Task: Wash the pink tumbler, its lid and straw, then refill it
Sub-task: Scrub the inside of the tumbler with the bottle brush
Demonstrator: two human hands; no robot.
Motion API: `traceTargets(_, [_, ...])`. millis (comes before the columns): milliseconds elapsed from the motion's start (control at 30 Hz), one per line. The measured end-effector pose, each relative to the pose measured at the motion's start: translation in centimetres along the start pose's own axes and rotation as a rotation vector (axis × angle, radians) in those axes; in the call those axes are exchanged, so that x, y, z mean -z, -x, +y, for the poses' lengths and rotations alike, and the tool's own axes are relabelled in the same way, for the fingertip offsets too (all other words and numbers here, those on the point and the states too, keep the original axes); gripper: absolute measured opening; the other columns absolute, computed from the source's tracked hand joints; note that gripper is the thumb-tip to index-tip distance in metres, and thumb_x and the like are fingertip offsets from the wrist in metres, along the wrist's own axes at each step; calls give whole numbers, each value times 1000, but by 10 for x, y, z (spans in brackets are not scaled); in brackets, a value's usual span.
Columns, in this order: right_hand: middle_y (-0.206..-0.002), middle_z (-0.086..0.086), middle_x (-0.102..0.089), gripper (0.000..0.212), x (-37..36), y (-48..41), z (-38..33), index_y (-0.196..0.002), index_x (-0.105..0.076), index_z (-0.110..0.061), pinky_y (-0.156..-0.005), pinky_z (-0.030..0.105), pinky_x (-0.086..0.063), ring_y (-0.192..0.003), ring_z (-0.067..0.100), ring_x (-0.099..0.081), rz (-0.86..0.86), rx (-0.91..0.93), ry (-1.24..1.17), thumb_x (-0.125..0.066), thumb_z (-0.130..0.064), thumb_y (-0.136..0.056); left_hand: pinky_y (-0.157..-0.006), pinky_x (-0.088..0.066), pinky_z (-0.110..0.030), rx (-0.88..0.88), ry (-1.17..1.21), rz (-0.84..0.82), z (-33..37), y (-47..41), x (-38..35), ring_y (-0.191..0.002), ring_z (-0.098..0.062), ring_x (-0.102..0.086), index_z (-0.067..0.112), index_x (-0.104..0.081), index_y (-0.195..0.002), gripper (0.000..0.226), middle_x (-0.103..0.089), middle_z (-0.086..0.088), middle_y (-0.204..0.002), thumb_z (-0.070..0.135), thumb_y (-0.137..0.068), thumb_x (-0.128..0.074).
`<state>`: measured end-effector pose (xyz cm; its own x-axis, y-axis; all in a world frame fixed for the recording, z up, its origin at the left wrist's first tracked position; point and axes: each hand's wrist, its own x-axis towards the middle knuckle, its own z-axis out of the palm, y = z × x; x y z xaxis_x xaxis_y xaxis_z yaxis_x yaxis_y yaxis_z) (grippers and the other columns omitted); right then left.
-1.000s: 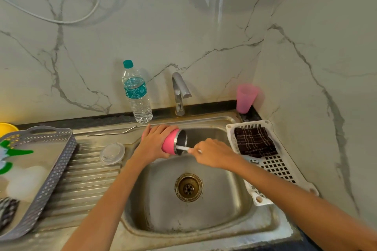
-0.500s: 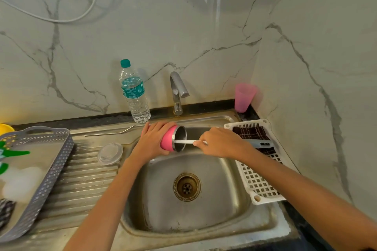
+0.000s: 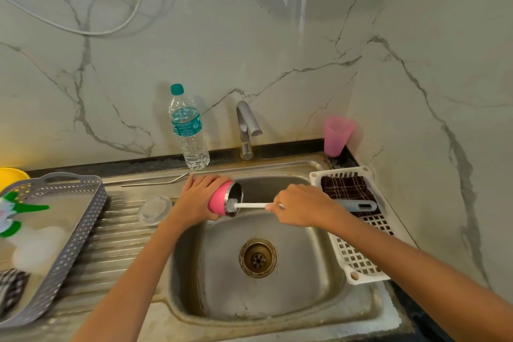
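Note:
My left hand [image 3: 197,198] grips the pink tumbler [image 3: 221,198], held on its side over the sink's left rim with its steel mouth facing right. My right hand [image 3: 302,204] holds a bottle brush [image 3: 251,205] by its white shaft; the bristle head sits at the tumbler's mouth and the grey handle end sticks out behind the hand. The clear lid [image 3: 155,209] lies on the ribbed drainboard left of the tumbler. The metal straw [image 3: 155,183] lies along the sink's back ledge. A sealed water bottle [image 3: 189,130] stands behind it.
The steel sink [image 3: 211,266] has its drain at the centre and the tap [image 3: 246,128] behind. A white slotted tray [image 3: 358,258] with a checked cloth sits right. A pink plastic cup [image 3: 336,135] stands in the corner. A grey basket [image 3: 69,233] holds foam at left.
My right hand has drawn the brush out to the right, so its bristle head now shows at the tumbler's mouth. The tumbler has stayed in my left hand.

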<state>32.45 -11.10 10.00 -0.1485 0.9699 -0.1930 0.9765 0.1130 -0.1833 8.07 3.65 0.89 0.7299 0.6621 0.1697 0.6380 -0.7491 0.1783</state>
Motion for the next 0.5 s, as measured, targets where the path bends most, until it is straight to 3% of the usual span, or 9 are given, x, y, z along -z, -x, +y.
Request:
traceTargets(167, [-76,3,-57,46,-13,-15,-17,-96,-65,-12,-68,34,-45,-73,21,-57,-5,-25,-33,-33,-44,-101,-116,-21,-58,-15,-32,-13,8,-6,-2,-133,-25,-43,33,-34,-143,97,-47,1,-142,48,-62,-84])
traceTargets(333, [-81,6,-61,46,-9,-4,1,-84,-60,-15,-81,39,-50,-82,24,-61,-21,-23,-15,-31,-46,-101,-115,-23,-53,100,24,23,-15,7,7,-129,-25,-45,33,-37,-142,95,-49,3,-137,43,-59,-82])
traceTargets(500, [-73,4,-56,42,-26,-18,-12,-81,-55,-16,-75,38,-51,-76,24,-60,11,-23,-49,-31,-43,-101,-114,-24,-59,-3,-19,18,7,-3,-1,-131,-25,-45,32,-36,-143,97,-49,2,-140,51,-61,-83])
